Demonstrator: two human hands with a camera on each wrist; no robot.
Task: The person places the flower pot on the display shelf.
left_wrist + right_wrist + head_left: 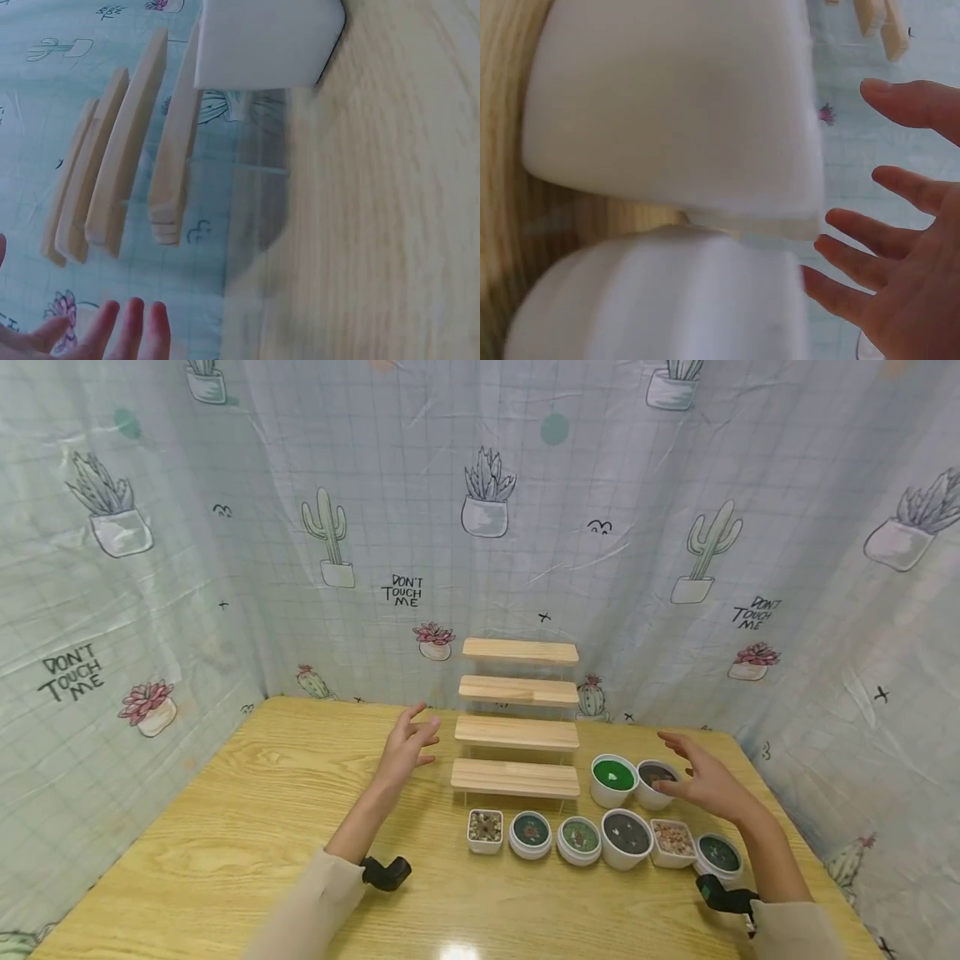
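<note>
My left hand (405, 746) hovers left of a tiered wooden shelf (517, 733) with its fingers spread, holding nothing. In the left wrist view its fingertips (133, 319) sit short of the ends of the wooden steps (169, 187). Over the back right pots is my right hand (705, 781), fingers apart and nothing between them. It partly covers a white pot with dark filling (655, 772); a white pot with a green top (613, 774) stands just left of that one. In the right wrist view, white pots (667, 105) fill the left side, close to the spread fingers (847, 266).
A front row holds a square pot of pebbles (485, 831), round pots with green tops (580, 837), a larger dark-filled pot (626, 837), a square pinkish-gravel pot (672, 842) and a dark green pot (718, 856). Behind the wooden table (225, 827) hangs a cactus-print curtain (420, 460).
</note>
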